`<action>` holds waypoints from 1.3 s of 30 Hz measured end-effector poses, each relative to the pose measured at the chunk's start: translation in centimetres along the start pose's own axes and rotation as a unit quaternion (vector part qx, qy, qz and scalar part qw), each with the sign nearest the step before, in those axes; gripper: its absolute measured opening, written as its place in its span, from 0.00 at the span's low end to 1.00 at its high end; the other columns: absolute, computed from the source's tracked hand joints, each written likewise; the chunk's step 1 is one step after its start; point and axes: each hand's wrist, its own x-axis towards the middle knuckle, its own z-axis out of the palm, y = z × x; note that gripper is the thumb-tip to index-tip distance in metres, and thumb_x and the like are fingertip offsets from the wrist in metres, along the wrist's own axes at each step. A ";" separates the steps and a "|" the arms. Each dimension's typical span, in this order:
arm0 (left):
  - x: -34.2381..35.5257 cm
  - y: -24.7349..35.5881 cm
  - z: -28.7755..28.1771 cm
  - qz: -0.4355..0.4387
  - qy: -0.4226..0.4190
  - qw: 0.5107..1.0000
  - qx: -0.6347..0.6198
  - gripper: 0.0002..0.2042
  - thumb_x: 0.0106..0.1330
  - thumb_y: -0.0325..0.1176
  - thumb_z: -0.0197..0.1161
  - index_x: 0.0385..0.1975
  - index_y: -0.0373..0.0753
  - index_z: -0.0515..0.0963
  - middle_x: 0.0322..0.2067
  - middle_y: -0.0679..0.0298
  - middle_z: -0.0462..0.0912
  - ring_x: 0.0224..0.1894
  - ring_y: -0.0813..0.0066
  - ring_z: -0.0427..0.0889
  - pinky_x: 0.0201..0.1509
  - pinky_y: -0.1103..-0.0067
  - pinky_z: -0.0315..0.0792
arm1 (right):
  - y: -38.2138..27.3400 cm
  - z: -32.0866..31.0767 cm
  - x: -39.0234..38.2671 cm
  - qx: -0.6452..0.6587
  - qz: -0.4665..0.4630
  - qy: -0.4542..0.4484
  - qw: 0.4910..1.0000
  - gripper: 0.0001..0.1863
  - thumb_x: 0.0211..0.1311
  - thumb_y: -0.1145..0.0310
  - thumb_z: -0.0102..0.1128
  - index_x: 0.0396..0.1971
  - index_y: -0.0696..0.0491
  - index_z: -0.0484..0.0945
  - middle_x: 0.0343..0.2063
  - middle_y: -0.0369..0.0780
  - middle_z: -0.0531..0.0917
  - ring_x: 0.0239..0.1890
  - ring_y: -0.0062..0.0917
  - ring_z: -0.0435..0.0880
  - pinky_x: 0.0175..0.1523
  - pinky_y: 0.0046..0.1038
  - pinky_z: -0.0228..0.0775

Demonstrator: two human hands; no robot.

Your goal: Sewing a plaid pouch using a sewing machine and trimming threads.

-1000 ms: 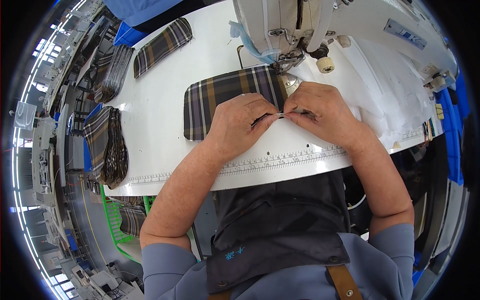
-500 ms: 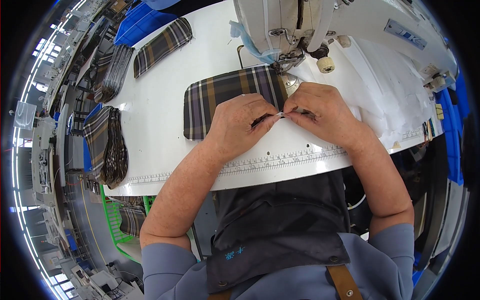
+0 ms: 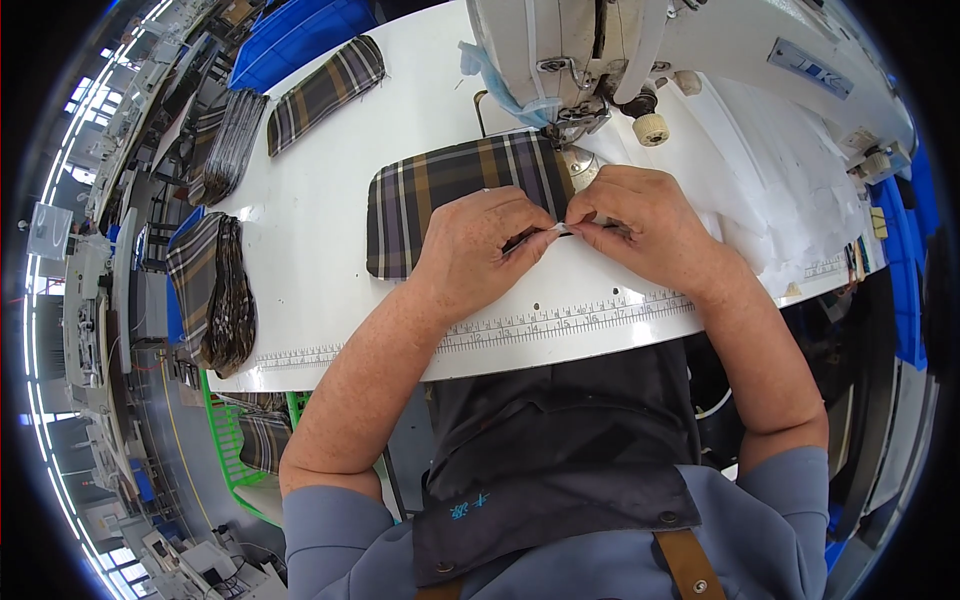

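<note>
At the lower right corner of a dark plaid fabric piece (image 3: 420, 185), my left hand (image 3: 485, 240) and my right hand (image 3: 640, 225) meet with thumbs and fingers pinched on a small whitish bit (image 3: 560, 228), too small to identify. The piece lies flat on the white sewing table (image 3: 320, 250), its upper right part beside the sewing machine's needle and presser foot (image 3: 565, 135). A metal plate (image 3: 585, 165) shows beside the foot.
Plaid stacks (image 3: 210, 290) (image 3: 225, 150) lie at the left, a single plaid piece (image 3: 325, 95) behind. Blue crates (image 3: 295, 35) (image 3: 905, 280) stand beyond the table, a green basket (image 3: 230, 430) below left. White sheet material (image 3: 770, 180) covers the right side; a ruler (image 3: 590, 320) runs along the front edge.
My hands have barely moved, only a slight shift at the pinched fingertips. The blue clothing at the top has withdrawn upward, showing more of the blue crate behind the table.
</note>
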 end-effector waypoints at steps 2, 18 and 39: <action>0.0 0.0 0.0 -0.001 -0.001 1.000 0.002 0.04 0.59 0.24 0.72 0.32 0.35 0.84 0.28 0.64 0.82 0.26 0.76 0.80 0.30 0.80 0.74 | 0.0 0.0 0.0 0.004 0.009 0.001 1.000 0.07 0.53 0.74 0.69 0.32 0.50 0.81 0.28 0.36 0.82 0.31 0.33 0.83 0.35 0.34 0.75; 0.2 0.0 -0.1 -0.054 0.003 0.998 -0.038 0.04 0.60 0.24 0.71 0.34 0.35 0.85 0.28 0.65 0.83 0.26 0.80 0.79 0.30 0.82 0.71 | 0.1 0.1 0.0 0.027 0.014 0.012 0.999 0.10 0.55 0.77 0.66 0.37 0.52 0.80 0.30 0.39 0.83 0.34 0.35 0.84 0.39 0.34 0.77; 0.1 0.0 -0.5 -0.054 0.007 0.995 -0.088 0.03 0.60 0.23 0.71 0.32 0.33 0.84 0.28 0.64 0.83 0.26 0.81 0.80 0.28 0.84 0.70 | 0.6 0.4 0.1 -0.022 -0.051 0.047 0.997 0.09 0.51 0.73 0.71 0.32 0.53 0.82 0.29 0.37 0.83 0.33 0.35 0.83 0.38 0.36 0.76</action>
